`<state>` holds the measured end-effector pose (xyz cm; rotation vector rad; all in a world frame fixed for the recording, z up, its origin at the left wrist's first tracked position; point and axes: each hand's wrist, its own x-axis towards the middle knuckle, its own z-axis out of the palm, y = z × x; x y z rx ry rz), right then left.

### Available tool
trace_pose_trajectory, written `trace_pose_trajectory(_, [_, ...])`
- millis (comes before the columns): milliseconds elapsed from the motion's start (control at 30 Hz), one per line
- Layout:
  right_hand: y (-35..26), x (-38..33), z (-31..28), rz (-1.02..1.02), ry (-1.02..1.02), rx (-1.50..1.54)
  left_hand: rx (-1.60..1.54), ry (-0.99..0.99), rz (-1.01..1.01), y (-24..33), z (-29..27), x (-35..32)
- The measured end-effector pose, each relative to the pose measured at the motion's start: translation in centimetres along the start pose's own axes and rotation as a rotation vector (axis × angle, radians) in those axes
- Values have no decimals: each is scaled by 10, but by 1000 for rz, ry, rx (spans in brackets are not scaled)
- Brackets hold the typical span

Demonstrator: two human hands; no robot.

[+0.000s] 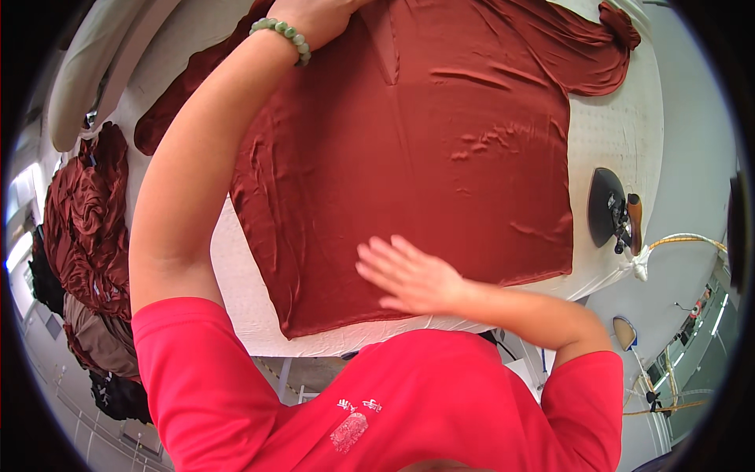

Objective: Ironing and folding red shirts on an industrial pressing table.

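A dark red silky blouse (440, 181) lies spread on a white padded ironing table (244, 275), its front slit at the top and its hem toward me. My right hand (413, 275) is over the lower part of the blouse, palm down, fingers stretched out, slightly blurred and holding nothing. Far up at the top edge of the view, my left hand (318, 20) reaches to the neck area of the blouse. Its fingers run out of the picture, so their grip is hidden. Small creases show on the right half of the cloth, and one sleeve (598, 51) is bunched at the upper right.
An iron (609, 208) with a wooden handle stands at the table's right side, a pale cord (684, 238) leading off from it. Crumpled dark red garments (86, 220) hang at the left, above brown cloth (102, 334). A long padded arm (86, 79) juts in at the upper left.
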<state>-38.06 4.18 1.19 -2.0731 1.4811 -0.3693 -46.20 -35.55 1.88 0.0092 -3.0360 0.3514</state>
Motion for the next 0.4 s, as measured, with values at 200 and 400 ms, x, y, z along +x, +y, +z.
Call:
trace_pose_trajectory(200, [-38,-46,24,-17,-3,-66,-55,-25,-99,15,0,1])
trace_pose_trajectory(400, [-36,-49,22,-41,75,-23,154,-230,-284,41,-21,13])
